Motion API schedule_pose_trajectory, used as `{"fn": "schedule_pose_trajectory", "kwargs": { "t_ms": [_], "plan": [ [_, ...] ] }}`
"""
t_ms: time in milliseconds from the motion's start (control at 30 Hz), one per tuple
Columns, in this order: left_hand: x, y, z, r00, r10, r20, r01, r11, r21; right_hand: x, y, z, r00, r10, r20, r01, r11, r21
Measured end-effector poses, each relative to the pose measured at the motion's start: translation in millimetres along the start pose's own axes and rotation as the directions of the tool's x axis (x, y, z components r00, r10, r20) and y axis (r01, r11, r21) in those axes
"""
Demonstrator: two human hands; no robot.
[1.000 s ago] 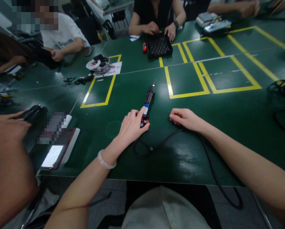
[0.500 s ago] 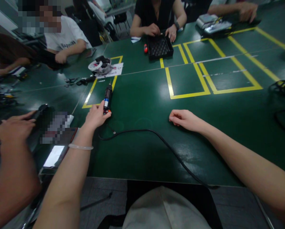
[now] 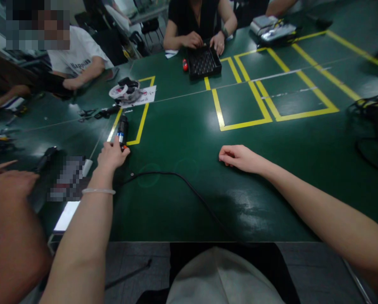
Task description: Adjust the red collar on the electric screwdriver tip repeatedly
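Note:
My left hand (image 3: 111, 156) is closed round the near end of a black electric screwdriver (image 3: 122, 126) with a blue band. The tool's far end points away from me, over the left side of a yellow-taped rectangle. A little orange-red shows at its near end, beside my thumb. From near my left hand, a black cord (image 3: 179, 175) curves across the green table towards its front edge. My right hand (image 3: 239, 157) rests on the tabletop in a loose fist, with nothing visible in it, well apart from the tool.
Beyond the screwdriver lie a roll-like bundle (image 3: 125, 89) and a paper sheet (image 3: 148, 95). A co-worker opposite handles a black tray (image 3: 204, 63) beside a red object (image 3: 185, 65). At left is another person's hand (image 3: 11, 181). Cables (image 3: 374, 114) lie coiled at right.
My left hand has shifted left with the electric screwdriver, and the cord has slid left with it. My right hand stays in its loose fist. The view has turned slightly.

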State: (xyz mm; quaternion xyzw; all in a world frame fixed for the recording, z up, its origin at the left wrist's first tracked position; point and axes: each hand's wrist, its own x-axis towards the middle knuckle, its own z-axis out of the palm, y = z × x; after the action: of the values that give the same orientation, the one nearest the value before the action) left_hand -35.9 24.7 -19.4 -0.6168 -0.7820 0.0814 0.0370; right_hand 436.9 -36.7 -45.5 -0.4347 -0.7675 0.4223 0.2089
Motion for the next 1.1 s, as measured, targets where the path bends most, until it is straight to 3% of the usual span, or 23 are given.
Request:
{"fn": "schedule_pose_trajectory", "kwargs": {
  "t_ms": [300, 533, 700, 867, 967, 1100],
  "plan": [
    [-14.1, 21.7, 1.5, 0.992, -0.078, -0.103, 0.068, 0.993, -0.099, -0.4, -3.1, -0.5, 1.0, 0.021, -0.004, -0.022, 0.998, -0.053],
    [-34.3, 49.8, -0.5, 0.991, -0.098, -0.087, 0.081, 0.981, -0.179, 0.6, -1.8, 0.8, 1.0, 0.021, -0.015, -0.022, 0.997, -0.071],
    [-70.3, 87.7, -12.0, 0.995, -0.004, -0.101, -0.012, 0.988, -0.154, 1.1, 0.8, 2.6, 0.999, 0.024, -0.032, -0.026, 0.998, -0.053],
    [-105.0, 130.5, -21.9, 0.986, 0.136, -0.092, -0.148, 0.98, -0.135, -0.6, -5.6, 5.9, 0.98, -0.057, -0.188, 0.026, 0.987, -0.162],
    [-123.8, 157.0, -26.4, 0.967, 0.232, -0.109, -0.245, 0.962, -0.121, -2.8, -13.6, 9.5, 0.963, -0.12, -0.242, 0.058, 0.967, -0.25],
    [-144.3, 192.1, -32.3, 0.919, 0.367, -0.143, -0.383, 0.917, -0.111, -5.2, -20.4, 15.7, 0.961, -0.183, -0.207, 0.126, 0.957, -0.261]
  ]
}}
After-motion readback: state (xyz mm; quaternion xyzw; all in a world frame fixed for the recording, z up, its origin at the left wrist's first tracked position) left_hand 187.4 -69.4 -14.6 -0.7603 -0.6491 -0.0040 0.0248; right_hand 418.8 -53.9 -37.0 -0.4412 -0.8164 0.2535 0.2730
